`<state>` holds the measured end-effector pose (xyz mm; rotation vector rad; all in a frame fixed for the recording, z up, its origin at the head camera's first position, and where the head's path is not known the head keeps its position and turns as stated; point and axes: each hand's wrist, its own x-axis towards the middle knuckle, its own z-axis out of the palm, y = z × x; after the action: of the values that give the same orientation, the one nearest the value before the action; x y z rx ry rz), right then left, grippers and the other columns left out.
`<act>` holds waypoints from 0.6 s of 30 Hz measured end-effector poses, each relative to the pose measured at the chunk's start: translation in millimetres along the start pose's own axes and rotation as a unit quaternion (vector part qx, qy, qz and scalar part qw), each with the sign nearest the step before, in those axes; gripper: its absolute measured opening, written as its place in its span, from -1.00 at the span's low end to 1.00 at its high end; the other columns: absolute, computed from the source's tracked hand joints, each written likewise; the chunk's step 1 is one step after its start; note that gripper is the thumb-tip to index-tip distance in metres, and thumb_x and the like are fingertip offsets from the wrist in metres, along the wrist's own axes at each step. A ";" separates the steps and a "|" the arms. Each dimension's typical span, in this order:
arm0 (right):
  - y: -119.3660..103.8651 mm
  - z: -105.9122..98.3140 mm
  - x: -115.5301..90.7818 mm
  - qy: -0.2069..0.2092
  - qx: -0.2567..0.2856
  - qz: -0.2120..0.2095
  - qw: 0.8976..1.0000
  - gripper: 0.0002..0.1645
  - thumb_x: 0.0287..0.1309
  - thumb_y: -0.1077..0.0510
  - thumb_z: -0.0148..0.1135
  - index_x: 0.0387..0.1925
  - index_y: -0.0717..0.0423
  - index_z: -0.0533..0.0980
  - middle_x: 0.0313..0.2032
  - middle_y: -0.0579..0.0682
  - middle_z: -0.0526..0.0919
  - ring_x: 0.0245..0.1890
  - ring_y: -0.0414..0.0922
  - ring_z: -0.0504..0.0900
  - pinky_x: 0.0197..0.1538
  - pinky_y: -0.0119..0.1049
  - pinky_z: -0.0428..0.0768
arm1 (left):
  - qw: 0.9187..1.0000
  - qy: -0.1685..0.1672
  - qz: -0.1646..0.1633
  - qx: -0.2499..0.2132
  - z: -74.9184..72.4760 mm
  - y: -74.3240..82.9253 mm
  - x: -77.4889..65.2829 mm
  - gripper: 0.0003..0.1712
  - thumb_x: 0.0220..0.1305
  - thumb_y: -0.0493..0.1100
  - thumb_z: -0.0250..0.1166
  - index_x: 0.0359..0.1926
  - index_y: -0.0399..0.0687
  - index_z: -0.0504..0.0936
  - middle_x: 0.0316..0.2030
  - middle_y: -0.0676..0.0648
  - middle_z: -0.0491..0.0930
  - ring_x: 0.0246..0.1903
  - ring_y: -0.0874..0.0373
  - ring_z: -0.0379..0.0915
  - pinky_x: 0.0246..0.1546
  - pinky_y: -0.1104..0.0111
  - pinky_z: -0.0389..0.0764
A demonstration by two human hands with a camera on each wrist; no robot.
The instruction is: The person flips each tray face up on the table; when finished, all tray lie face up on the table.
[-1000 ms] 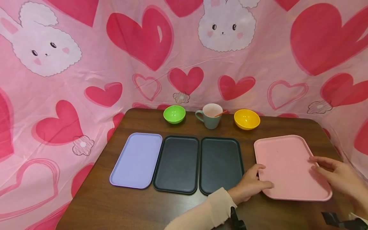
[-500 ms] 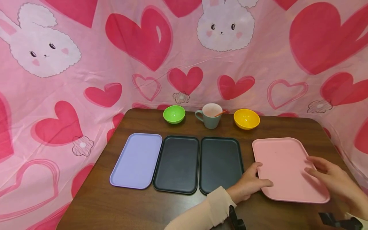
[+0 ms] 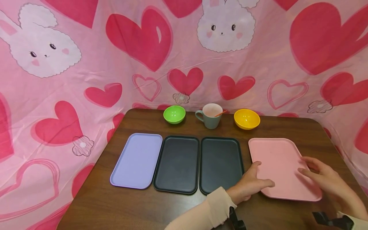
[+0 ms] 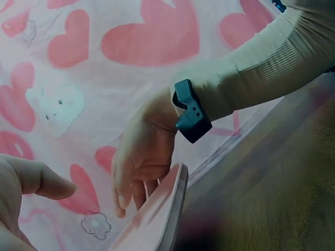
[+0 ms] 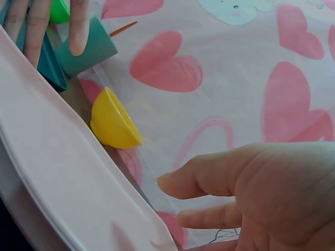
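A pink tray (image 3: pixel 279 166) lies at the right end of the wooden table, between both hands. My left hand (image 3: pixel 248 183) is at its near left side, its thumb and a finger spread and overlapping the tray's rim. At the opposite long edge is my right hand (image 3: pixel 325 174), fingers fairly straight along the rim. In the right wrist view its thumb (image 5: pixel 193 175) stands apart from the tray's surface. The left wrist view shows the pink tray (image 4: pixel 157 214) nearly edge-on, with the right hand's fingers behind the rim. To the left lie two black trays (image 3: pixel 176 164) and a lavender tray (image 3: pixel 136 161).
Along the back of the table (image 3: pixel 138 207) stand a green bowl (image 3: pixel 174 115), a grey-green mug (image 3: pixel 211 119) with an orange stick in it, and a yellow bowl (image 3: pixel 247 119). A pink cloth (image 3: pixel 126 105) with hearts and rabbits hangs behind.
The pink tray has moved left toward the nearer black tray and now sits straighter. The right hand has moved left with it, while the left hand has hardly moved.
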<state>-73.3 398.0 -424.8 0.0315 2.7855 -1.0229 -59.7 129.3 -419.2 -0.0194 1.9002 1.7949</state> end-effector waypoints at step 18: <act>2.6 5.9 9.6 -0.043 0.033 0.014 0.998 -0.19 0.40 -0.01 0.16 0.35 0.52 0.14 0.24 0.65 0.33 -0.26 -0.80 0.26 -0.30 -0.49 0.54 | 0.998 0.001 -0.029 0.050 3.2 -0.7 -1.8 -0.15 -0.02 -0.19 0.42 0.36 0.13 0.36 0.52 -0.20 0.13 0.45 -0.02 0.17 0.36 0.19 0.35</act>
<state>-81.6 395.8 -432.5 0.0352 2.6664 -1.0833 -56.8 131.6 -419.2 -0.0414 1.9690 1.6604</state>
